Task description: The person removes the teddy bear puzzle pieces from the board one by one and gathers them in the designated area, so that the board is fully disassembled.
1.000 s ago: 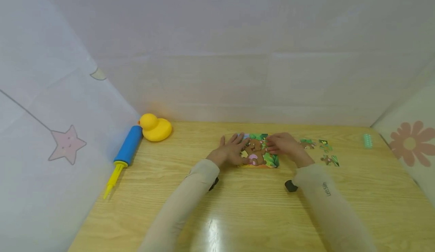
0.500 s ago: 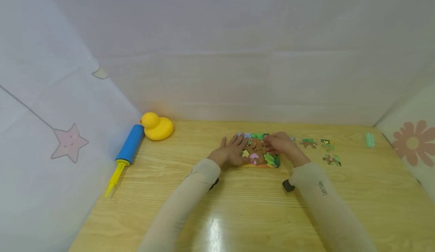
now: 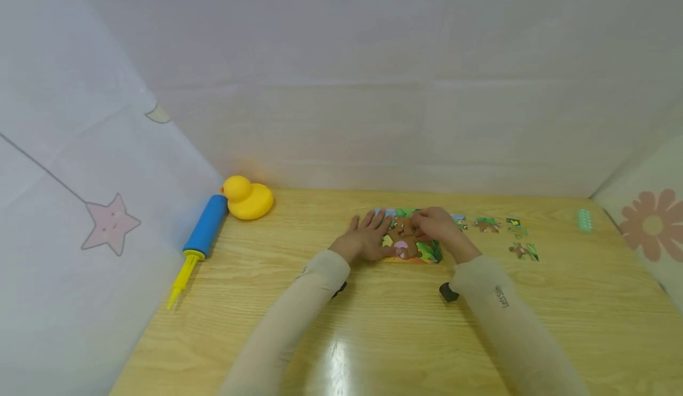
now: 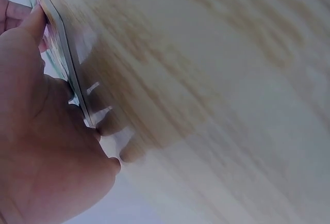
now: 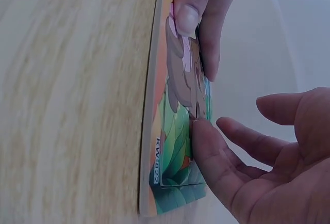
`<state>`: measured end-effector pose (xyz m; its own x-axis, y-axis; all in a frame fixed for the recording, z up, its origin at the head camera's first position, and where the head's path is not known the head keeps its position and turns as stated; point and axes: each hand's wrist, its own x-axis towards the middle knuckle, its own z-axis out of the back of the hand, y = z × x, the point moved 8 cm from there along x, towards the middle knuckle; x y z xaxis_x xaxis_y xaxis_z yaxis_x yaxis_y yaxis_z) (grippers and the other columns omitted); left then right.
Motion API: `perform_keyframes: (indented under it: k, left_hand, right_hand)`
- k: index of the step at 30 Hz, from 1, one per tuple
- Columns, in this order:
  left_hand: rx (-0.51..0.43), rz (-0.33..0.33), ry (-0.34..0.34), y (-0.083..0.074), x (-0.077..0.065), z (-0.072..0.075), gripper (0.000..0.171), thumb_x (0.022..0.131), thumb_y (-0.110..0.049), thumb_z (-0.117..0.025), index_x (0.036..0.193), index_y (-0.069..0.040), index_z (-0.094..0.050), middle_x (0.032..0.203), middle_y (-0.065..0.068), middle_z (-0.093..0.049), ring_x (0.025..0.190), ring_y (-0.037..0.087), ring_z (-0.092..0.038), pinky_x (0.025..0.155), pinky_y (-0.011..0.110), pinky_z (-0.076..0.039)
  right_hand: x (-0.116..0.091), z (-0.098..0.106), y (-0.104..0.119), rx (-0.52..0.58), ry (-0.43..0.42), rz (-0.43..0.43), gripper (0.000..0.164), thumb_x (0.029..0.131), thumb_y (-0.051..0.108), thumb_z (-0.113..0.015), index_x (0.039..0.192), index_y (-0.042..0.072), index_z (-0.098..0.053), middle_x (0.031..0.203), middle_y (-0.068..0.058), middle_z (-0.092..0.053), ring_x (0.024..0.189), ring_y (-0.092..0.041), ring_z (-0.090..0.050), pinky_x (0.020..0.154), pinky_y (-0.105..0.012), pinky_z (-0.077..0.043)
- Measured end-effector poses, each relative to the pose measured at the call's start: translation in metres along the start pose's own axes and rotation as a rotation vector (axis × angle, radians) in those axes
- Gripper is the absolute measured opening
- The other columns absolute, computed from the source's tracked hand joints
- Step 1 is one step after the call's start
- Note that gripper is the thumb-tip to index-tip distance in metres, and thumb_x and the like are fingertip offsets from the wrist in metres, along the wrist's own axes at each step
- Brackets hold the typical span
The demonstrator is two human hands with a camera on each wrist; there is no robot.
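Observation:
A flat jigsaw puzzle with a brown bear and green leaves lies on the wooden table in the head view. Over its left part my left hand rests with the fingers spread. In the left wrist view, the thumb and fingers of that left hand lie at the board's edge. My right hand is over the puzzle's upper right part. Seen from the right wrist, a fingertip of the right hand touches the puzzle, while the thumb stands apart with nothing pinched. Part of the picture is hidden beneath both hands.
Loose puzzle pieces lie right of the board, with another joined bit nearer. Farther right is a light green studded block. A yellow rubber duck and a blue hand pump lie at left. A pale cloth wall borders the table.
My right hand has shifted left over the puzzle, uncovering its right edge and a loose blue-and-green piece beside it. My left hand has stayed in place on the board.

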<state>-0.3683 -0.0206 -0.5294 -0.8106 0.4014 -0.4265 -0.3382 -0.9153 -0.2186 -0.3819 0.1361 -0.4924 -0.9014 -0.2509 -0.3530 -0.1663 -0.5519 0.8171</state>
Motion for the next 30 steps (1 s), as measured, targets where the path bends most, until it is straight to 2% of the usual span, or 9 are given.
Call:
perform_keyframes:
  k: [6, 13, 19, 26, 30]
  left_hand:
    - [0.019, -0.004, -0.006, -0.004, -0.007, 0.005, 0.097, 0.093, -0.081, -0.034, 0.164, -0.030, 0.008, 0.171, -0.005, 0.016, 0.159, 0.022, 0.015, 0.128, 0.055, 0.006]
    - [0.040, -0.020, -0.024, -0.008, -0.015, 0.011, 0.092, 0.098, -0.073, -0.037, 0.165, -0.024, 0.003, 0.172, 0.001, 0.011, 0.160, 0.028, 0.010, 0.130, 0.051, 0.000]
    - [0.044, -0.029, -0.057, -0.011, -0.015, 0.014, 0.092, 0.098, -0.071, -0.042, 0.165, -0.022, -0.003, 0.173, 0.003, 0.005, 0.160, 0.029, 0.004, 0.130, 0.052, -0.005]
    - [0.071, -0.024, -0.098, -0.011, -0.017, 0.017, 0.091, 0.096, -0.072, -0.044, 0.165, -0.025, -0.009, 0.173, 0.000, -0.001, 0.161, 0.028, -0.003, 0.130, 0.052, -0.011]
    - [0.078, -0.041, -0.128, -0.012, -0.016, 0.020, 0.092, 0.096, -0.072, -0.046, 0.165, -0.024, -0.011, 0.173, 0.001, -0.005, 0.160, 0.029, -0.007, 0.129, 0.053, -0.015]
  right_hand:
    - [0.000, 0.000, 0.002, -0.005, -0.008, -0.004, 0.047, 0.109, 0.023, -0.043, 0.143, -0.006, -0.052, 0.146, -0.029, -0.052, 0.116, -0.038, -0.065, 0.092, -0.040, -0.060]
    - [0.004, 0.003, -0.003, 0.033, -0.045, -0.010, 0.044, 0.108, 0.022, -0.045, 0.141, -0.006, -0.055, 0.140, -0.027, -0.057, 0.119, -0.038, -0.064, 0.094, -0.039, -0.060]
    - [0.009, 0.002, -0.009, 0.092, -0.053, -0.032, 0.044, 0.108, 0.023, -0.049, 0.144, -0.002, -0.053, 0.142, -0.025, -0.057, 0.121, -0.036, -0.063, 0.094, -0.037, -0.060]
    - [0.011, -0.002, -0.013, 0.143, -0.058, -0.049, 0.042, 0.107, 0.021, -0.052, 0.143, 0.001, -0.055, 0.139, -0.023, -0.059, 0.115, -0.029, -0.066, 0.089, -0.033, -0.061]
    - [0.011, -0.006, -0.013, 0.172, -0.038, -0.060, 0.040, 0.107, 0.019, -0.052, 0.143, 0.003, -0.055, 0.142, -0.022, -0.057, 0.123, -0.032, -0.063, 0.091, -0.034, -0.060]
